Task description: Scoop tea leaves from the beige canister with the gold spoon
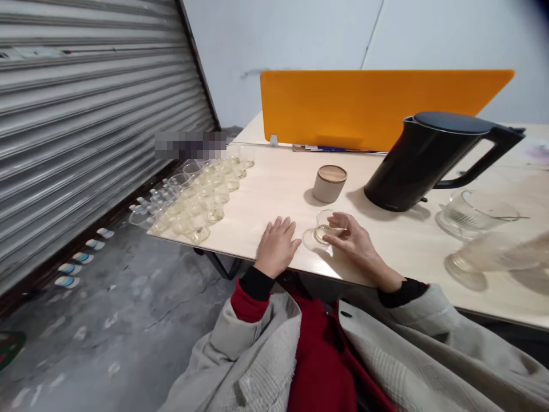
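My right hand [349,237] curls its thumb and fingers around a small clear plastic cup [322,228] near the table's front edge. A little pale yellow liquid lies in the bottom of that cup. To its left, my left hand [277,246] rests flat on the tabletop with the fingers stretched out, holding nothing. Just behind the cup stands a grey canister [328,186] with a wooden lid.
Many similar cups [201,212] of pale liquid crowd the table's left end. A black electric kettle [412,160] stands right of the canister, with a glass bowl [476,212] and stacked clear cups [497,252] farther right. An orange divider [377,109] runs along the back.
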A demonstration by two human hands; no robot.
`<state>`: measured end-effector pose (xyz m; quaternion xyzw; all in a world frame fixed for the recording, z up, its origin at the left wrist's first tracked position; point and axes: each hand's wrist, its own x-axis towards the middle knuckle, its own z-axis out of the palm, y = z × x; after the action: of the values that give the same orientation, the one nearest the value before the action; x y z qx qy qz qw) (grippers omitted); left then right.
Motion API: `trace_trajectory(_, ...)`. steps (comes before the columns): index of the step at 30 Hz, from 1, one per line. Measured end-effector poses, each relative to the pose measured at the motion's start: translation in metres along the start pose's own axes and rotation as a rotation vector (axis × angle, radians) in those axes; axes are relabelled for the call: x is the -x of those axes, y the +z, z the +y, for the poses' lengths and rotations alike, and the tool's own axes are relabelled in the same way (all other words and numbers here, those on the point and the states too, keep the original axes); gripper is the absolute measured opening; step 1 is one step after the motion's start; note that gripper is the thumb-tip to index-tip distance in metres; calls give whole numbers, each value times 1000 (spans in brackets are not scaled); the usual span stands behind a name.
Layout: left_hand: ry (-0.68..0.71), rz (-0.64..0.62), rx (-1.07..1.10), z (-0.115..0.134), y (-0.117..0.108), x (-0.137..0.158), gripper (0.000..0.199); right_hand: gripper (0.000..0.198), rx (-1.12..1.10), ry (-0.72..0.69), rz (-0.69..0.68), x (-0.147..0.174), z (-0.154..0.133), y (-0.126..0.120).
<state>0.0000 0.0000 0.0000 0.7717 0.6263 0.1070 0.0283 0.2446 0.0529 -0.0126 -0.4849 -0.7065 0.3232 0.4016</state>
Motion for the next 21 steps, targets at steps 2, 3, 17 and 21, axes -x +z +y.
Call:
trace_trajectory(2, -51, 17, 8, -13, -3, 6, 53, 82, 17, -9, 26, -5, -8, -1)
trace_trajectory(3, -74, 27, 11, -19, -3, 9, 52, 80, 34, -25, 30, -9, -15, -2)
trace_trajectory(17, -96, 143, 106, -27, 1, 17, 57, 86, -94, -64, -79, -226, -40, 123)
trace_trajectory(21, -97, 179, 142, -28, 3, 19, 57, 91, -175, 7, -16, -278, -15, 160)
